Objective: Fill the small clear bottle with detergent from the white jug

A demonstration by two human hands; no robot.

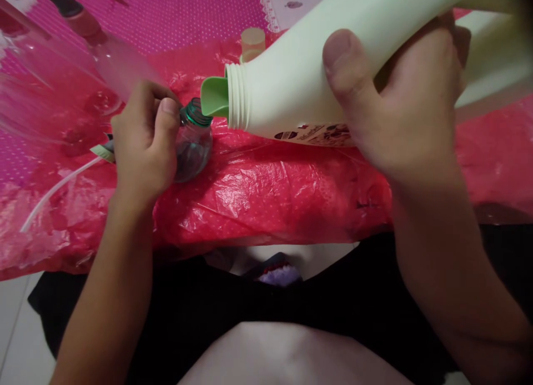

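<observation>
My right hand is wrapped round the handle of a large pale green jug, tilted nearly on its side. The jug's green pouring spout is at the mouth of a small clear bottle with a green-tinted neck. No stream of liquid can be made out. My left hand is closed on the small bottle near its neck, thumb on top. Just left of that hand is a spray pump head with a thin white tube; whether the hand touches it I cannot tell.
A red plastic sheet covers the front of the table over a pink dotted cloth. Several blurred transparent bottles are at the left. A yellowish cap stands behind the jug's neck. The table edge is close to my lap.
</observation>
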